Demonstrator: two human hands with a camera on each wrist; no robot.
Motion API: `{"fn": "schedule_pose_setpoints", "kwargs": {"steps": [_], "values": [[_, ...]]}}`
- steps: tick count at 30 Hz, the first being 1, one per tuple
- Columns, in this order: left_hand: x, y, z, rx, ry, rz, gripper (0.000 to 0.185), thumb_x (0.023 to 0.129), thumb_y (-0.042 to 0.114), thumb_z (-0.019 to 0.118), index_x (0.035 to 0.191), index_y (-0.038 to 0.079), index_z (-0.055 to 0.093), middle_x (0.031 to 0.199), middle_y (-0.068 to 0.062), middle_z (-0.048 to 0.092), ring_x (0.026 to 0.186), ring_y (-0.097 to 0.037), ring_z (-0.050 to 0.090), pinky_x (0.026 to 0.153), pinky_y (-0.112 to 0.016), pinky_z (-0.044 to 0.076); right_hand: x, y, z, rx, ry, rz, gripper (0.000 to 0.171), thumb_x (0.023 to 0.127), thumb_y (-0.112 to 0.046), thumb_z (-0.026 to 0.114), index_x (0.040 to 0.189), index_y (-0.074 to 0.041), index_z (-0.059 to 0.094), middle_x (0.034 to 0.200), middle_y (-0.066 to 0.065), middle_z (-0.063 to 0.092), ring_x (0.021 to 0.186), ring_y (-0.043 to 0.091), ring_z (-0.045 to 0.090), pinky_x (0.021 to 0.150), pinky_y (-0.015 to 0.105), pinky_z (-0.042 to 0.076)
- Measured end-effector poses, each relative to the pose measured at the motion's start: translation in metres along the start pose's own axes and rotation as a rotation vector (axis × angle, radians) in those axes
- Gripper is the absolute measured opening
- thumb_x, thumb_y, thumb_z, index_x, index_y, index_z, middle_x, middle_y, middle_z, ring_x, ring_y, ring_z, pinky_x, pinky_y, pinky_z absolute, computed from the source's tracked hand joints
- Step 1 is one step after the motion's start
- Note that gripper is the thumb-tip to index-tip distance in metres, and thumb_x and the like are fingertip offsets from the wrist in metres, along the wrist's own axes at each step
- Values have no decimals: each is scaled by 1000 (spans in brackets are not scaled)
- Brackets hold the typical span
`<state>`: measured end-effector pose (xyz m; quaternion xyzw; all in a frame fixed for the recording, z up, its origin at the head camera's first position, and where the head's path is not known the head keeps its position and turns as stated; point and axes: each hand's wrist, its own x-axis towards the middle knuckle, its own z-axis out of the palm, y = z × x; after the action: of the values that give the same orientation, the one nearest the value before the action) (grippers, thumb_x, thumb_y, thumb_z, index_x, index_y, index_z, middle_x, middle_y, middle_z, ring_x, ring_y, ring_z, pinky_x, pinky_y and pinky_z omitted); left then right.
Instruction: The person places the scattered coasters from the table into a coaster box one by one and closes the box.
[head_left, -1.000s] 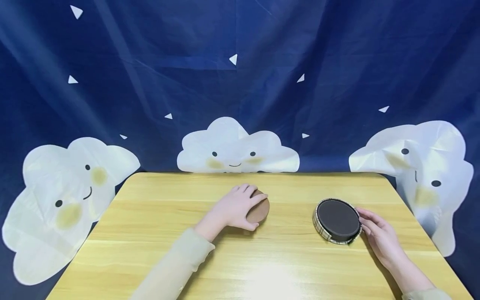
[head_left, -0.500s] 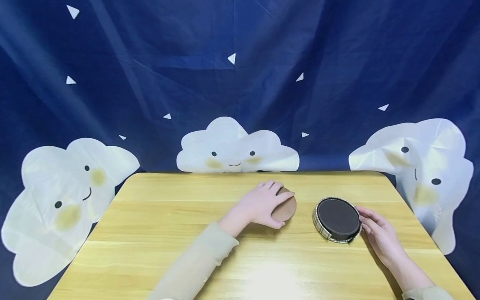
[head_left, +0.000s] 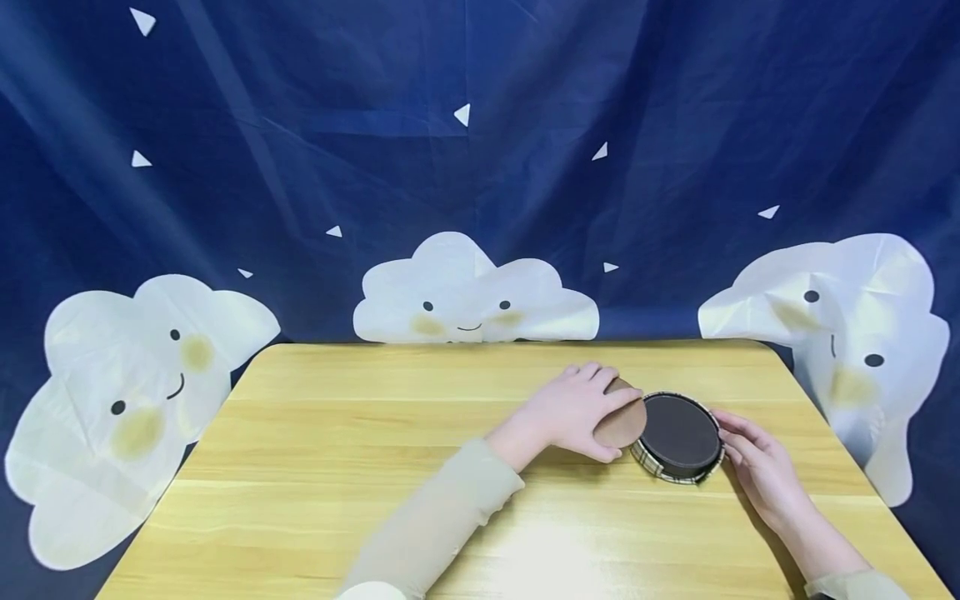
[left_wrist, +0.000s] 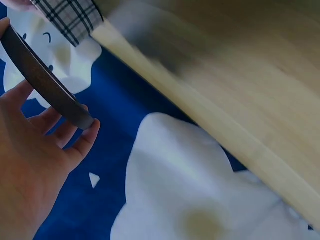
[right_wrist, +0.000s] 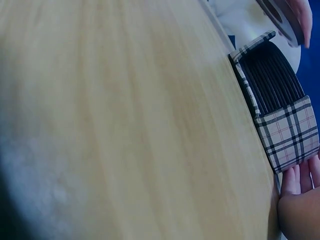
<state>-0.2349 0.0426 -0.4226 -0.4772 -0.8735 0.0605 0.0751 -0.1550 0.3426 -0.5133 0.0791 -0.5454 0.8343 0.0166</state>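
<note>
Disc (head_left: 624,421) at holder's (head_left: 678,468) left rim, tilted.
Gripped edgewise in left hand (head_left: 572,410), fingers curled round it; right hand (head_left: 759,468) steadying holder's far side, fingers straight, nothing grasped.

Two hands (head_left: 573,408) (head_left: 757,467), one loose coaster (head_left: 622,421), one plaid holder (head_left: 678,437).

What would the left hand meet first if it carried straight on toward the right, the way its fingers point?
Most likely the plaid holder with its dark coasters; the brown disc in the left hand already overlaps its rim, though height is unclear.
</note>
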Motion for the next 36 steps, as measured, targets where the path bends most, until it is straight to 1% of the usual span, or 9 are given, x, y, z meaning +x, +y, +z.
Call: {"fn": "schedule_pose_setpoints", "kwargs": {"steps": [9,16,23,28,36], "values": [[29,21,4,34,-41,13,97,81,82,65,163,39,37,148,3,49,132,-14,47,106,-32,45,0,-1,1,-20,17,1,49,107,11,39,122,-15,77,118,-8,77,99,0,70,88,13,53],[48,38,-2,50,-96,7,96,82,85,61,164,42,34,146,7,49,133,-12,45,108,-30,42,0,1,-1,-20,-11,-7,49,107,11,37,124,-14,76,121,-8,77,108,0,70,91,13,53],[67,52,0,78,-138,0,94,84,87,58,163,46,32,145,9,49,133,-11,45,109,-29,40,0,0,-2,-25,-9,-9,49,108,11,37,124,-15,76,121,-9,77,109,-1,70,91,13,53],[75,60,4,88,-170,-16,94,83,89,57,164,48,30,148,10,47,133,-10,44,107,-28,40,0,0,-2,-38,-2,-2,49,108,10,38,124,-17,75,123,-11,76,112,-2,69,92,12,53],[80,64,7,85,-182,-39,93,83,93,52,163,49,31,147,12,48,133,-8,45,109,-26,41,-1,0,-3,-47,5,17,49,108,9,38,124,-19,76,123,-12,76,109,-2,69,91,13,52]]}}
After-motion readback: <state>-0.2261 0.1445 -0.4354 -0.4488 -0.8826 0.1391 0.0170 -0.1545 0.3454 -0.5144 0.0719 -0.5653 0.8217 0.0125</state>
